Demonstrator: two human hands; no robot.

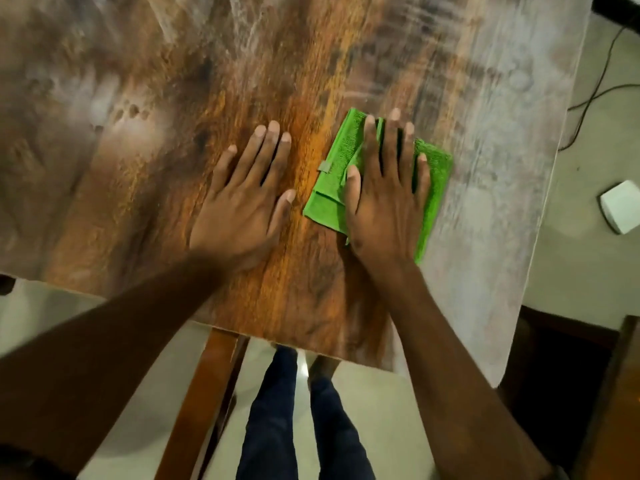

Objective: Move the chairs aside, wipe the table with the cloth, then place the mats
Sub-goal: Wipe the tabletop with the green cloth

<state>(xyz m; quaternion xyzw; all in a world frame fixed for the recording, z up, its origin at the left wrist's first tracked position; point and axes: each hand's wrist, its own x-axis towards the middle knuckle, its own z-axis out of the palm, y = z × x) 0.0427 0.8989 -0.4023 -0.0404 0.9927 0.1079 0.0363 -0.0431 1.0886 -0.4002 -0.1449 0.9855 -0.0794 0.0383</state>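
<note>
Right hand (384, 199) flat on folded green cloth (433, 202), fingers (393, 140) straight and spread, pressing it to the wooden tabletop (138, 98). Cloth lies at 3 o'clock of left hand (239, 202), near the tabletop's right edge. Left hand flat on bare wood, fingers released, gripping nothing. White box (621, 211) on floor (571, 237) at 3 o'clock.

Green cloth (433, 188) flat on the wooden worktop (173, 98), a chair (197, 403) below its near edge.

The cloth is bright green, ribbed and folded into a rough rectangle with a small grey tag on its left edge; it lies on the worktop's right half, where brown grain meets a pale, streaky haze. A brown wooden chair part shows under the worktop's near edge, left of centre.
</note>
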